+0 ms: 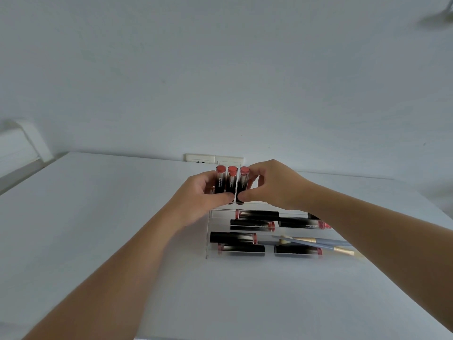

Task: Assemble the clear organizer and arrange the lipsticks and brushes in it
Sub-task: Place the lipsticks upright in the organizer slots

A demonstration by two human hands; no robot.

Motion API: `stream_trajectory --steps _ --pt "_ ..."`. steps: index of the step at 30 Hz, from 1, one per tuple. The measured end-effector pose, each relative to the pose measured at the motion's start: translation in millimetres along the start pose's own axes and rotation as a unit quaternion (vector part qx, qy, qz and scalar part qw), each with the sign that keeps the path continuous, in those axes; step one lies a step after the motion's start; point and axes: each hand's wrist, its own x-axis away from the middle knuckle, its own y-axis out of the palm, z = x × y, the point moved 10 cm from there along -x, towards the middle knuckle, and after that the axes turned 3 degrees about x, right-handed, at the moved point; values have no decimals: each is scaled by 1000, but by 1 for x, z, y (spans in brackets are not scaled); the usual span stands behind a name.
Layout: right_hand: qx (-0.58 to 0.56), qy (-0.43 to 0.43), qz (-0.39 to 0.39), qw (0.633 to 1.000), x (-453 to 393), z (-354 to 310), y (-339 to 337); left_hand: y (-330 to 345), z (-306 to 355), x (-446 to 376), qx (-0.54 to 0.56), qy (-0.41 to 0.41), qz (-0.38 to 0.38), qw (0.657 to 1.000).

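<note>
A clear stepped organizer point(208, 241) stands on the white table. Three black lipsticks with red tops stand upright on its top tier. My left hand point(203, 192) grips the left two lipsticks point(225, 181). My right hand point(272, 185) pinches the third lipstick point(243, 179) between thumb and fingers. Several more lipsticks point(236, 238) lie flat on the lower tiers. Two blue-handled brushes point(316, 242) lie across the lower right of the organizer.
The white table point(98, 217) runs back to a white wall with a socket plate point(214, 159) just behind the organizer. A white ledge point(22, 143) sits at the far left.
</note>
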Motion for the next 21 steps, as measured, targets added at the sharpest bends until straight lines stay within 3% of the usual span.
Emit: stream_trajectory --steps 21 --pt "1 6 7 1000 -1 5 1 -2 -4 -1 -1 -4 2 1000"
